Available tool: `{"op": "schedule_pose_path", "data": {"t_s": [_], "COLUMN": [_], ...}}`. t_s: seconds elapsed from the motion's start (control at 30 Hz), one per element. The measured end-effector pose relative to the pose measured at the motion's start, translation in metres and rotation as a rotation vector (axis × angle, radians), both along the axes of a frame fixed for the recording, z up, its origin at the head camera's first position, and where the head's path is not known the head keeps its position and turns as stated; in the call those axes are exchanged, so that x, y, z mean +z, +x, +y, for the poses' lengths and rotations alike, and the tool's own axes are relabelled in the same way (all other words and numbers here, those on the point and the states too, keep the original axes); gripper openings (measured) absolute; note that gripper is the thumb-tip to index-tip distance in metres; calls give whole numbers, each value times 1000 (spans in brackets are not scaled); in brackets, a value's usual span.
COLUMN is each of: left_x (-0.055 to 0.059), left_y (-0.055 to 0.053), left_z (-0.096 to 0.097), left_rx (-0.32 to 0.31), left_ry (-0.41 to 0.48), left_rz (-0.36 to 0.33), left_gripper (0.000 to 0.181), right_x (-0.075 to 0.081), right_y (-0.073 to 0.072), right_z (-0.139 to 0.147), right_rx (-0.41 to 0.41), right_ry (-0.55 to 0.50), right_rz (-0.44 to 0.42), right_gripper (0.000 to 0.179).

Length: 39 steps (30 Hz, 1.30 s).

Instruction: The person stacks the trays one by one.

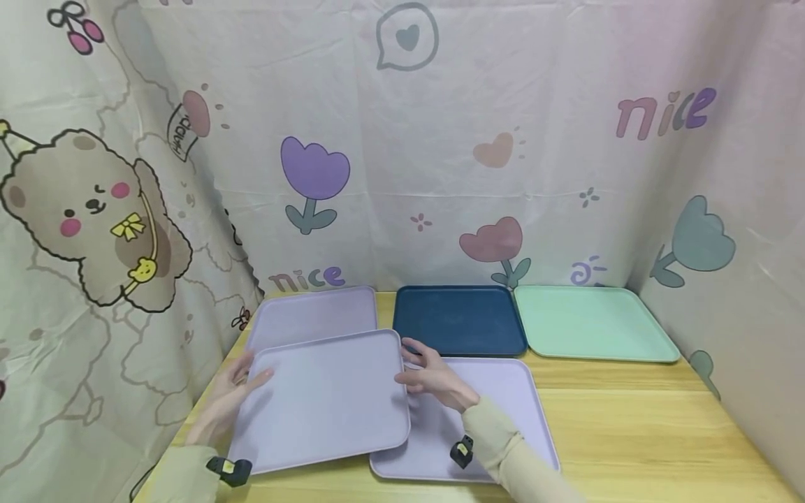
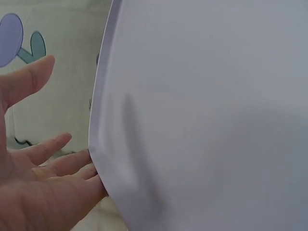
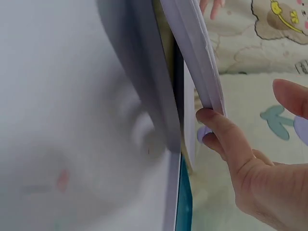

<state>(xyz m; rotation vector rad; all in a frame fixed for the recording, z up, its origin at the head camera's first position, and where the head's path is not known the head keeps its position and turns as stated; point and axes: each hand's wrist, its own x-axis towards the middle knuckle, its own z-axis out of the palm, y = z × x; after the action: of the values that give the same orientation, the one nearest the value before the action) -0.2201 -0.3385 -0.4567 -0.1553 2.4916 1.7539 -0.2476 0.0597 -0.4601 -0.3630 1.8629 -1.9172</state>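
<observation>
A lavender tray (image 1: 327,402) is tilted, held up over the front left of the table. My left hand (image 1: 229,391) is at its left edge; in the left wrist view the fingertips (image 2: 82,161) support the rim from beneath while the thumb stands away. At the opposite edge is my right hand (image 1: 434,377), its fingertips touching the rim and its thumb apart, as the right wrist view shows. Another lavender tray (image 1: 497,381) lies flat at front centre, partly covered by the raised tray and my right forearm.
Along the back of the wooden table (image 1: 635,426) lie a third lavender tray (image 1: 321,314), a navy tray (image 1: 459,320) and a mint green tray (image 1: 591,321). A printed curtain (image 1: 415,105) hangs behind them and down both sides.
</observation>
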Motion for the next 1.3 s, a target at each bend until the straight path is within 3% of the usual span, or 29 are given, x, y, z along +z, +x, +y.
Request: {"op": "schedule_pose_path", "data": {"t_s": [0.17, 0.4, 0.83, 1.0, 1.2, 1.3], "left_x": [0, 0, -4, -13, -24, -27], "left_y": [-1, -2, -8, -12, -17, -18], "left_z": [16, 42, 89, 105, 120, 127], "left_rx": [-48, -108, -217, -282, -431, -450], "left_ry": [3, 32, 146, 269, 428, 467], "left_rz": [36, 29, 44, 69, 139, 155], "left_gripper": [89, 89, 88, 85, 83, 84], "right_x": [1, 3, -3, -8, -9, -8], "right_y": [1, 3, 8, 10, 17, 19], "right_z": [22, 54, 124, 147, 166, 174], "right_rx": [-25, -54, -60, -98, -192, -212], "right_ry": [7, 44, 44, 73, 154, 188], "right_rz": [-12, -5, 8, 36, 80, 91], "right_gripper": [85, 86, 86, 83, 72, 69]}}
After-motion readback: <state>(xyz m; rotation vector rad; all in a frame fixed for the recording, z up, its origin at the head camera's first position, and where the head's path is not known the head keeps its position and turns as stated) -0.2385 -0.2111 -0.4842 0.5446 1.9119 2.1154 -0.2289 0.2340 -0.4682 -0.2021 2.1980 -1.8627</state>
